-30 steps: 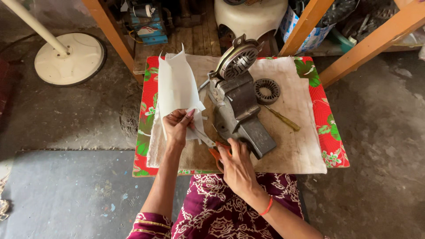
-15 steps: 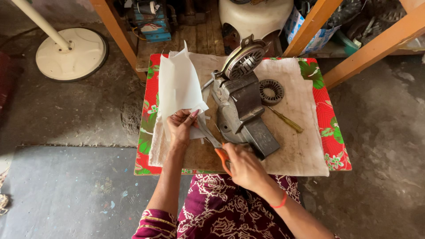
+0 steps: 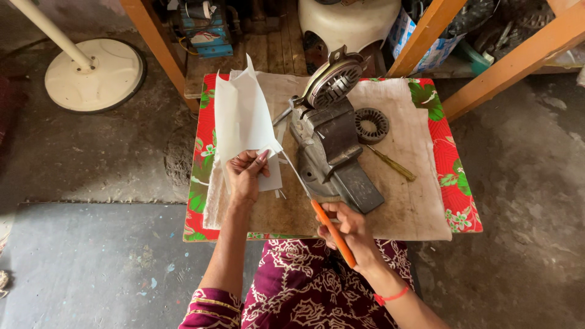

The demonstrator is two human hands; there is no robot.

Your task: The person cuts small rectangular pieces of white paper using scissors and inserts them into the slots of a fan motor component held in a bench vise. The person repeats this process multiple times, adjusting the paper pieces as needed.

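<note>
My left hand [image 3: 245, 175] holds a folded sheet of white paper [image 3: 242, 117] upright over the left part of a small table [image 3: 420, 201]. My right hand [image 3: 348, 234] grips orange-handled scissors [image 3: 332, 230] near the table's front edge; their thin blades [image 3: 295, 172] reach up to the paper's lower right corner. Just right of the blades a grey metal bench vise [image 3: 332, 152] clamps a round ribbed motor part [image 3: 332, 82].
A dark ring-shaped metal core [image 3: 372, 125] and a yellow-handled screwdriver [image 3: 393, 163] lie right of the vise. The table carries a red floral cloth [image 3: 454, 176] under a beige cloth. A white fan base [image 3: 91, 73], orange wooden beams [image 3: 512, 61] and a white stool [image 3: 347, 21] stand behind.
My right hand has pulled back toward me with the scissors, so the orange handle now shows. The paper sits a little higher in my left hand.
</note>
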